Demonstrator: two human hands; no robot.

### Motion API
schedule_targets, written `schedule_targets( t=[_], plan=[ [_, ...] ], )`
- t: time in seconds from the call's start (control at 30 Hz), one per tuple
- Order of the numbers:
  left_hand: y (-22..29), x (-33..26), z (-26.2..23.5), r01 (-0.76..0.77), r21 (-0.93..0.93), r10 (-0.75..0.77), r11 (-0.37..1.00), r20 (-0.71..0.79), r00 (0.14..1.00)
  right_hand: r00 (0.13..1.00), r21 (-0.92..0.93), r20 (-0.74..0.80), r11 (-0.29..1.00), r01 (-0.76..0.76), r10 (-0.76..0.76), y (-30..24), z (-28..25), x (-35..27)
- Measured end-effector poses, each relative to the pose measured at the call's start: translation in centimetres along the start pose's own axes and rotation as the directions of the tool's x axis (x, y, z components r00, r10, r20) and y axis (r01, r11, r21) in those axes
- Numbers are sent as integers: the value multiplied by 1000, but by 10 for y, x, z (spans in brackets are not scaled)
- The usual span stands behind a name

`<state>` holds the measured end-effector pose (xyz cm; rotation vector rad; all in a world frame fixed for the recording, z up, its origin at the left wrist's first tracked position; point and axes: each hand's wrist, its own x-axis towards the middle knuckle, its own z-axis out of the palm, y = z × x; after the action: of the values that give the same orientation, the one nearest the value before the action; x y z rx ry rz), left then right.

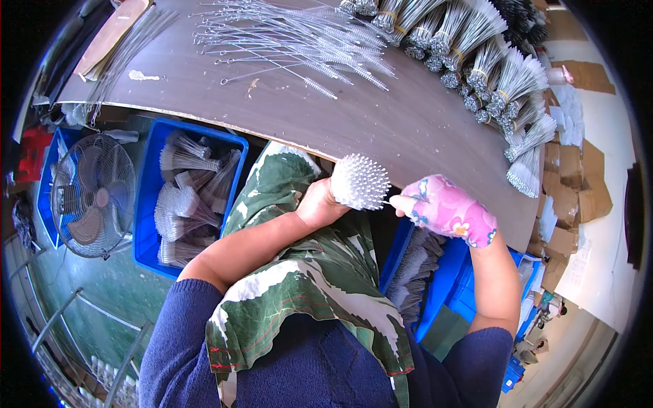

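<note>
My left hand (pixel 321 205) is closed around a bundle of wire brushes (pixel 360 182), its round face of white tips turned up, beside the table's near edge. My right hand (pixel 449 209), in a pink flowered fingerless glove, is just right of the bundle. Its bare fingertips pinch together near the bundle's lower right rim, where a thin light bit shows; what they hold is too small to make out. On the table (pixel 286 129), loose wire brushes (pixel 299 47) with looped ends lie in a spread pile. Banded brush bundles (pixel 469 41) line the far right side.
A blue bin (pixel 143 224) with more brush bundles stands left of my lap, next to a caged fan (pixel 95 197). Under the table's edge, another blue bin (pixel 401 248) holds grey bundles. Cardboard boxes (pixel 581 170) are stacked at the right. A camouflage apron (pixel 286 299) covers my lap.
</note>
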<state>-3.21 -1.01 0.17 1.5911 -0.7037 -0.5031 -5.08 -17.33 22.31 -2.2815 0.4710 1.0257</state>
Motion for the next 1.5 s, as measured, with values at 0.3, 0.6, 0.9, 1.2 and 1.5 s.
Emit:
schedule_targets(
  t=[0.3, 0.6, 0.9, 1.2, 1.5],
  plan=[
    [-1, 0, 1, -53, 14, 53, 999, -10, 999, 999, 210, 40, 977, -28, 20, 14, 17, -4],
    [-6, 1, 3, -95, -6, 95, 995, 9, 995, 996, 302, 91, 952, -45, 18, 19, 17, -4],
    [16, 7, -6, 140, -319, -77, 937, 201, 976, 977, 607, 167, 795, 4, -132, 36, 29, 2],
    [2, 8, 1, 122, -213, -75, 969, 220, 973, 974, 621, 147, 783, 45, -173, 36, 36, 8],
    [10, 6, -5, 130, -263, -72, 956, 218, 973, 971, 655, 134, 753, 63, -198, 34, 39, 13]
  ],
)
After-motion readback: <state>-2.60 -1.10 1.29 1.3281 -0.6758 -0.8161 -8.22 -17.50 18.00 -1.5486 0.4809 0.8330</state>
